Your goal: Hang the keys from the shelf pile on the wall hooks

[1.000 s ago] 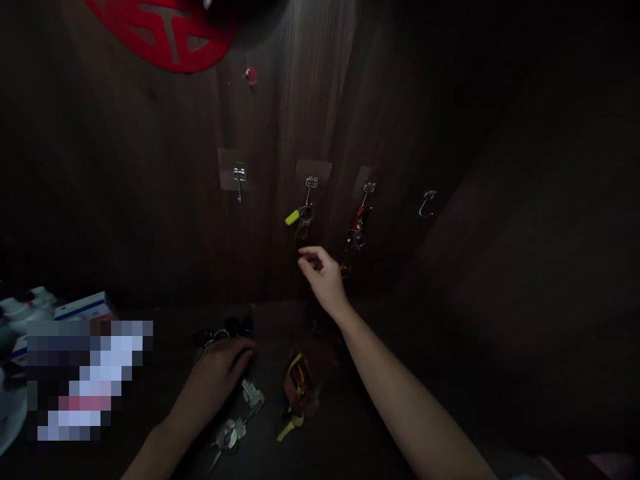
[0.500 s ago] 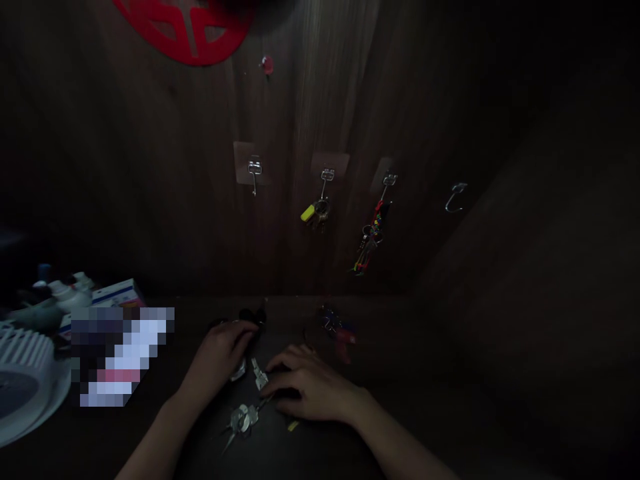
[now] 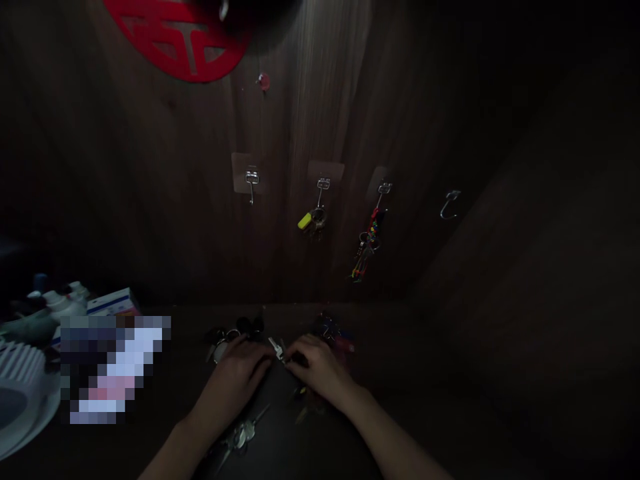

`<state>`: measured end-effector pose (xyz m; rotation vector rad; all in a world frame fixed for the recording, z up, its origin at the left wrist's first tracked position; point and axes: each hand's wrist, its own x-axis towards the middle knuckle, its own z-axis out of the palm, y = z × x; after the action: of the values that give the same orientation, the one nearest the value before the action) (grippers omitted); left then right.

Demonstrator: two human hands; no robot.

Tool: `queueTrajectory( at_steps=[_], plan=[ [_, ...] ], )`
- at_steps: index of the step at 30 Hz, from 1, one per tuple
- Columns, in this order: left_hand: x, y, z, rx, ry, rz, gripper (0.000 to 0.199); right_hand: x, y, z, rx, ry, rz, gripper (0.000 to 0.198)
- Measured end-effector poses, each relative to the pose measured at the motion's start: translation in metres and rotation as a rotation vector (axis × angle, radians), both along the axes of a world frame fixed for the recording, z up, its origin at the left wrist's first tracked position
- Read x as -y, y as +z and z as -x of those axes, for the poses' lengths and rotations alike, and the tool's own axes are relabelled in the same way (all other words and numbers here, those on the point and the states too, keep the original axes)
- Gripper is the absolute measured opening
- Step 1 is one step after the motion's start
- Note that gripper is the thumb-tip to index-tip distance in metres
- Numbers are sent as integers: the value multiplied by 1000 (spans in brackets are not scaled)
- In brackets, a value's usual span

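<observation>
Close together above the dark tabletop are my two hands. My right hand (image 3: 320, 363) pinches a silver key (image 3: 277, 348) between thumb and fingers. My left hand (image 3: 243, 367) reaches toward that key with its thumb apart from the fingers and nothing visible in it. Behind the left hand lies a dark bunch of keys with a round silver tag (image 3: 219, 351). A bunch of silver keys (image 3: 243, 435) lies nearer me. Under my right wrist is a dim bunch with a yellow bit (image 3: 300, 392). A blue and red bunch (image 3: 333, 330) sits behind the right hand, partly covered.
On the wooden back wall are a bare left hook (image 3: 251, 187), a hook holding keys with a yellow tag (image 3: 305, 221), one holding a colourful beaded keychain (image 3: 371, 233), and a bare right hook (image 3: 451, 205). Bottles (image 3: 63, 303), a box (image 3: 113, 302) and a white ribbed object (image 3: 20, 373) stand left.
My left hand has moved right and toward me, uncovering the round tag. My right hand has shifted back and now pinches the silver key, which has been lifted or moved backward.
</observation>
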<state>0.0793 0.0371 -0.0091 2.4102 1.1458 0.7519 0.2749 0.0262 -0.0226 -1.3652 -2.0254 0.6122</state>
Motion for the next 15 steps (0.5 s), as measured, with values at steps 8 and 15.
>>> queueTrajectory(
  at_steps=[8, 15],
  plan=[
    [3, -3, -7, 71, 10, -40, 14, 4, 1, 10, -434, -137, 297, 14],
    [7, 2, -11, 284, 153, 212, 17, 5, 11, 12, -537, -104, 188, 17]
  ],
)
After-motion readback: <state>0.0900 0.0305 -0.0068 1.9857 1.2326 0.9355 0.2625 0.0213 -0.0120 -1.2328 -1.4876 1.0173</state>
